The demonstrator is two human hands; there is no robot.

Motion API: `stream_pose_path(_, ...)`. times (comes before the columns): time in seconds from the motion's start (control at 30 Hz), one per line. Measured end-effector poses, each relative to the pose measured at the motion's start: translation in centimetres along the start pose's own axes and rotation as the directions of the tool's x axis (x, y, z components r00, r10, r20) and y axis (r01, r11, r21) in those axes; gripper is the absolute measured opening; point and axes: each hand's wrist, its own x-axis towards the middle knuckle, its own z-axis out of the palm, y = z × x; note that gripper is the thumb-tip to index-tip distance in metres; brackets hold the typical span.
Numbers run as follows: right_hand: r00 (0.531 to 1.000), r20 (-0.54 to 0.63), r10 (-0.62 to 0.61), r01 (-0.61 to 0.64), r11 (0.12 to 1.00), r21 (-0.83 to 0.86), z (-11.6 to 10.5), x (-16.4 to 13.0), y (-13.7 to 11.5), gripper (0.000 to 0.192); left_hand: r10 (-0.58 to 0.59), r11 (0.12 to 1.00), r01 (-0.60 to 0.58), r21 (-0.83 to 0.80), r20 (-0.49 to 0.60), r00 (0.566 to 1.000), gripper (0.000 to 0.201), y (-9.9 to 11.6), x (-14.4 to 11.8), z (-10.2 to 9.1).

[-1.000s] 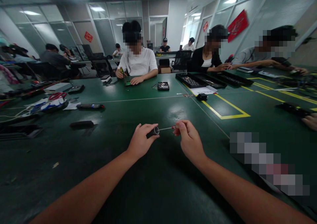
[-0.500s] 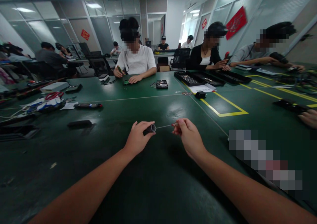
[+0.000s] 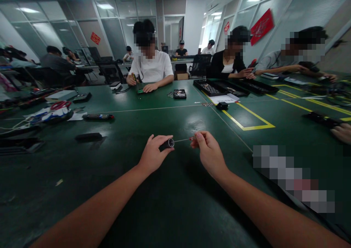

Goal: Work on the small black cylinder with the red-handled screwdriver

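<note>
Screwdriver handle (image 3: pixel 166 144) is sitting mid-frame just above the green table (image 3: pixel 170 204), left hand (image 3: pixel 153 154) clenching it while right hand (image 3: pixel 210 154) is pinching the thin bit (image 3: pixel 182 140) by its tail, tip at the socket — seating looking barely started.

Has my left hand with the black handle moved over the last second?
No, barely: the left hand and black handle keep their place against the yellow tape corner.
</note>
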Motion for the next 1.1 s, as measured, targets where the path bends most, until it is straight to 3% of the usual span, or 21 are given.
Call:
stream_pose_path(0.33, 0.997, 0.025, -0.067, 0.069, 0.995, -0.078, -0.1, -0.5, -0.7, 0.024, 0.005, 1.0, -0.005, -0.011, -0.017, 1.0, 0.041, 0.0, 0.1, 0.1)
stream_pose_path(0.53, 0.999, 0.046, -0.018, 0.022, 0.996, -0.089, -0.3, -0.6, -0.9, 0.04, 0.012, 1.0, -0.012, 0.012, 0.001, 1.0, 0.041, -0.2, 0.0, 0.1)
stream_pose_path(0.7, 0.996, -0.012, -0.085, 0.083, 0.991, -0.102, -0.4, -0.8, -1.1, 0.026, 0.017, 0.999, -0.019, 0.036, 0.044, 0.999, 0.042, 0.0, 0.0, 0.1)
stream_pose_path(0.87, 0.993, 0.024, -0.113, 0.115, 0.99, -0.087, 0.1, -1.0, -0.8, 0.024, -0.011, 0.999, 0.009, 0.052, 0.053, 0.999, 0.042, 0.4, -0.1, 0.2)
stream_pose_path(0.93, 0.998, 0.003, -0.07, 0.07, 0.997, -0.03, 0.3, -0.8, -0.5, 0.023, -0.019, 0.999, 0.016, 0.05, 0.043, 0.999, 0.042, 0.5, -0.1, 0.2)
stream_pose_path(1.0, 0.996, -0.012, 0.083, -0.08, 0.987, 0.14, 0.3, -0.3, 0.0, 0.022, 0.01, 0.998, -0.012, 0.061, 0.032, 0.999, 0.043, 0.5, 0.0, 0.1)
stream_pose_path(1.03, 0.98, -0.002, 0.2, -0.193, 0.948, 0.255, 0.2, 0.1, 0.2, 0.022, 0.025, 0.997, -0.026, 0.071, 0.024, 0.999, 0.044, 0.4, 0.1, 0.0)
stream_pose_path(1.1, 0.895, 0.111, 0.432, -0.437, 0.802, 0.407, 0.0, 0.7, 0.6, 0.024, 0.02, 0.995, -0.021, 0.092, 0.016, 1.0, 0.043, 0.1, 0.3, -0.2)
